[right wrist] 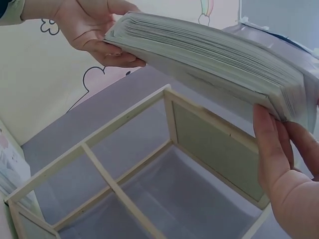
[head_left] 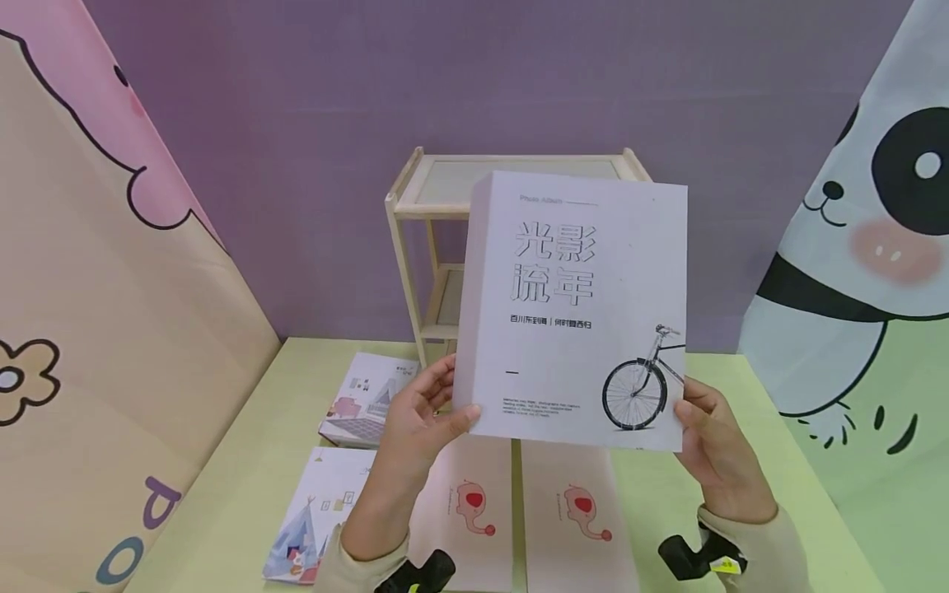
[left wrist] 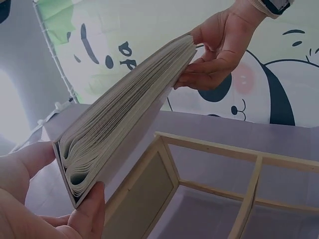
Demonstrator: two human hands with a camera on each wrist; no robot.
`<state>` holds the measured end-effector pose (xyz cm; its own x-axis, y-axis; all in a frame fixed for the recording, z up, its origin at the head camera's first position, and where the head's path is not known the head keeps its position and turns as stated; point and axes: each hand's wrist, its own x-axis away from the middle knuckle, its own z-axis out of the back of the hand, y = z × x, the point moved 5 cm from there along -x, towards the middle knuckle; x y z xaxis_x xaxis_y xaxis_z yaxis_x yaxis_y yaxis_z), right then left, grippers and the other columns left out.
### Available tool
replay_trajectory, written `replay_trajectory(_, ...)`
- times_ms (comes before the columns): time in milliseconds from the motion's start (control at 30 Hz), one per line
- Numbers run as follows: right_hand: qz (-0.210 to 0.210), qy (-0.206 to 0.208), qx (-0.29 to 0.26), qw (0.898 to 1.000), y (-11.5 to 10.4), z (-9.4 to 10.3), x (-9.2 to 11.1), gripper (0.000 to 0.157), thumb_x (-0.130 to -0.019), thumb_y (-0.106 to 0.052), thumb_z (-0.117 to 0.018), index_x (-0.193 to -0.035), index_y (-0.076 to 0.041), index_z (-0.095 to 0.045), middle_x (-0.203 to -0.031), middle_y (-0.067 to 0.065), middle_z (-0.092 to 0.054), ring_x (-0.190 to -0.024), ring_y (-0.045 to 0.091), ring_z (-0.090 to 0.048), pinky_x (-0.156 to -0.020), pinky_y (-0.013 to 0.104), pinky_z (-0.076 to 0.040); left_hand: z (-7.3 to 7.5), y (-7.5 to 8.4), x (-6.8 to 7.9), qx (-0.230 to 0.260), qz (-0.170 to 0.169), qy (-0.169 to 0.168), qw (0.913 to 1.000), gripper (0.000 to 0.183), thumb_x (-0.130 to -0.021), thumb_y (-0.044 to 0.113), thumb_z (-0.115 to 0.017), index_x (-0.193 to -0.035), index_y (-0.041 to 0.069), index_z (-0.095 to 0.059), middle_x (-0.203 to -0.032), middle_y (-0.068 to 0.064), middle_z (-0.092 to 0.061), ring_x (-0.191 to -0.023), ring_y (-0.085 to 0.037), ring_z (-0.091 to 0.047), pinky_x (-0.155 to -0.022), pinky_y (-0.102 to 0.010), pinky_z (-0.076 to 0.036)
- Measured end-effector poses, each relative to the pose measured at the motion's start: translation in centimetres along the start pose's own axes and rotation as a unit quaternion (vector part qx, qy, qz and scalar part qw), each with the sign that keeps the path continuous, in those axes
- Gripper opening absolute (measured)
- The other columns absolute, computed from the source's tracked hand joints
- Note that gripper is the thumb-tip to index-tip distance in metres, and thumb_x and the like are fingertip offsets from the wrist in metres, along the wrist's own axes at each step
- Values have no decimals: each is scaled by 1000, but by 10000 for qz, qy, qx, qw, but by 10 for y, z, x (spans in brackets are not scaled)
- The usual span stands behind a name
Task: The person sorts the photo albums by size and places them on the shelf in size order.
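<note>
A thick white photo album (head_left: 563,272) with a bicycle printed on its cover is held up in front of the shelf. My left hand (head_left: 423,432) grips its lower left corner, thumb on the cover. At the lower right edge, my right hand (head_left: 722,449) pinches it, thumb in front and fingers behind. The left wrist view shows the album's page edges (left wrist: 124,104) between the covers, with the spine side at the left hand (left wrist: 65,199). In the right wrist view, the right hand (right wrist: 289,164) holds the open-page side of the closed album.
Behind the album stands a light wooden shelf (head_left: 404,255). Two pink albums with elephants (head_left: 470,511) lie side by side on the yellow-green table (head_left: 222,494). To their left are a tent-print album (head_left: 304,527) and a white-and-pink one (head_left: 363,403). Cartoon-printed cloths hang at both sides.
</note>
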<state>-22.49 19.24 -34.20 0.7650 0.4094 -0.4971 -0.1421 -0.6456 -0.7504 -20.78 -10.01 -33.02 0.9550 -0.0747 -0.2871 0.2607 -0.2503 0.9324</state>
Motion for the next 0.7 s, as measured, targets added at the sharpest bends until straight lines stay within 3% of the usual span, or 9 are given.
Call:
replay_trajectory(400,112,-446,-394,9982,-12,-11,-19,36,-99,-5,-36,-130,2,-53,-125,9,-61,-105,17,-62,-88,27,-50,-4,7,-14,872,54,210,9960,72,-74,6,-76,-130,-17,-37,-110,-4,-59,-99,-11,-58,-85,-19,-48)
replay_trajectory(700,394,-510,-799,9947,-17,-18,-34,40,-99,-1,-25,-131,7,-49,-124,13,-60,-99,19,-64,-87,27,-50,-10,17,-25,1237,15,578,9906,57,-79,-8,-58,-132,-14,-38,-111,-5,-61,-96,-10,-61,-74,-18,-51)
